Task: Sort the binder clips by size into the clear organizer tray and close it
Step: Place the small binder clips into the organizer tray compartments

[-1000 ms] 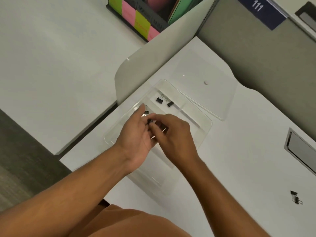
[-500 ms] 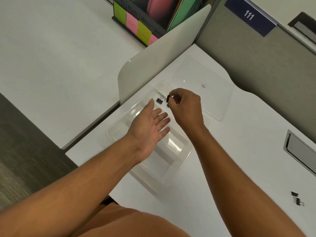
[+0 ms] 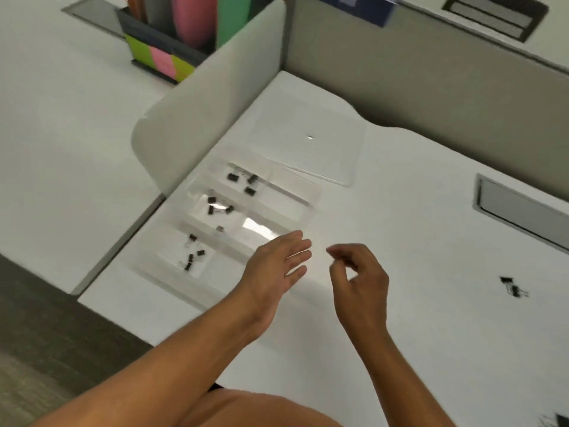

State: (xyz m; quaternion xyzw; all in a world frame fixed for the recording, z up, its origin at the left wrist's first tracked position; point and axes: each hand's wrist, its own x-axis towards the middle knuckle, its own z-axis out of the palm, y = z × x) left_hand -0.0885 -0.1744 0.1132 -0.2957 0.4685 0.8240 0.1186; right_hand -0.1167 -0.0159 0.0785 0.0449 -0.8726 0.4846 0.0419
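Head view: your left hand lay flat with straight fingers over the near right edge of the clear organizer tray, holding nothing. Your right hand hovered just beside it above the white desk, fingers loosely curled, thumb and forefinger close together; the blur hid whether anything was pinched.

The tray was thin transparent plastic, rectangular with rounded corners and glossy glare on its floor, divided into compartments. Small black binder clips with wire handles sat in three groups: far compartment, middle, near. The flat clear lid lay apart, just beyond the tray. More clips rested well to the right on the desk.

The desk was smooth and matte, bounded by a grey curved divider and a fabric partition. A dark holder with bright sticky notes stood on the neighbouring desk.
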